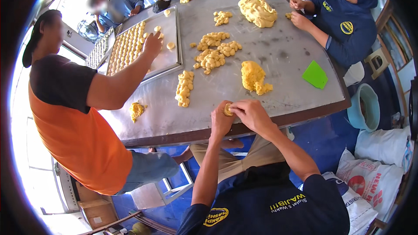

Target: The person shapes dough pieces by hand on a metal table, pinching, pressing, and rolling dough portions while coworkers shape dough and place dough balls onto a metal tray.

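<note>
While left grip (220, 121) and right grip (251, 114) close round dough piece (227, 110), heading/long axis unclear; visible part rounded, pale yellow.

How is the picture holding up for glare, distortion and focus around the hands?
In the head view, the left rim is washed out to white; in the head view, the near edge of the table looks bowed, likely from the wide lens; also in the head view, the dough piece is fairly clear, though the fingers partly cover it.
</note>
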